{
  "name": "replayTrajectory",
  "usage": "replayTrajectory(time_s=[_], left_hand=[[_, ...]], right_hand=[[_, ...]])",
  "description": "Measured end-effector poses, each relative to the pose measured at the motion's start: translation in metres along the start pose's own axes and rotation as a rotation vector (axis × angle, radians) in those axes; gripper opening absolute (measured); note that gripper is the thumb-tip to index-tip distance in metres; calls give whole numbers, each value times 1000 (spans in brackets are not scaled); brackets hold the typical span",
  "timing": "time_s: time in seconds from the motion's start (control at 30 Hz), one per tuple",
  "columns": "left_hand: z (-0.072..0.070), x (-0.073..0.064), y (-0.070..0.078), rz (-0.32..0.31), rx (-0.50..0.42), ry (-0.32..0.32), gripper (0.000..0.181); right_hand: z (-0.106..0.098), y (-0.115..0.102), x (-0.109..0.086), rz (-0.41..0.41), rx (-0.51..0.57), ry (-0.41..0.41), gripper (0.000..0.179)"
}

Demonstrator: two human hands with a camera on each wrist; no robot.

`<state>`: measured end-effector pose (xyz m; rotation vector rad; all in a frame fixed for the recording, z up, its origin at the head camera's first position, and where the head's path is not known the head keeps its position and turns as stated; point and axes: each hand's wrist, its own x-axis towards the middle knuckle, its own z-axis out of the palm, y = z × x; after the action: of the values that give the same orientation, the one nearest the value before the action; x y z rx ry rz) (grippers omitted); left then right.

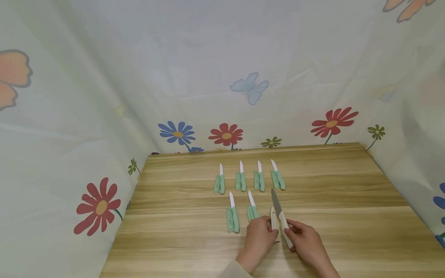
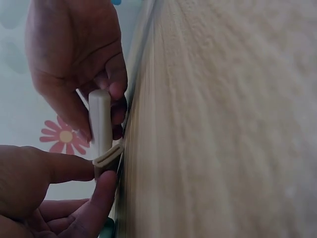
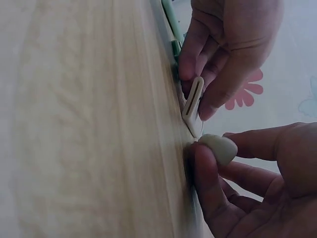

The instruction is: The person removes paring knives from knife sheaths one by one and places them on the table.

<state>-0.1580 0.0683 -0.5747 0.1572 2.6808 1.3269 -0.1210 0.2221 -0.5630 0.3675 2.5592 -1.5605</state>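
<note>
My left hand (image 1: 259, 235) pinches a cream-coloured blade sheath (image 1: 274, 218) between thumb and fingers, low over the wooden table. Close on its right, my right hand (image 1: 307, 243) holds a paring knife (image 1: 276, 202) by its cream handle, the grey blade pointing away from me. Sheath and blade are apart. In the left wrist view the slot of the sheath (image 2: 109, 156) shows near the knife's handle (image 2: 100, 121). The right wrist view shows the butt of the handle (image 3: 221, 148) between thumb and fingers. Part of a green sheath (image 1: 250, 213) lies just beyond my left hand.
Several green-handled knives (image 1: 261, 183) with pale blades, each beside a green sheath (image 1: 256, 180), lie in two rows on the wooden table (image 1: 347, 185). One front knife (image 1: 235, 220) is left of my hands. Flower-printed sheeting (image 1: 194, 85) surrounds the table's back and sides.
</note>
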Motion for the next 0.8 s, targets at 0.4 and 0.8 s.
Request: replayTrajectory(time_s=[0.4,0.8], left_hand=[[6,-2,9,135,276,-28,16],[11,-13,12,174,468,-39,55]], right_hand=[[-1,-1,11,-154,-318,46,42],[-3,-4,12,-179,-358,36,43]])
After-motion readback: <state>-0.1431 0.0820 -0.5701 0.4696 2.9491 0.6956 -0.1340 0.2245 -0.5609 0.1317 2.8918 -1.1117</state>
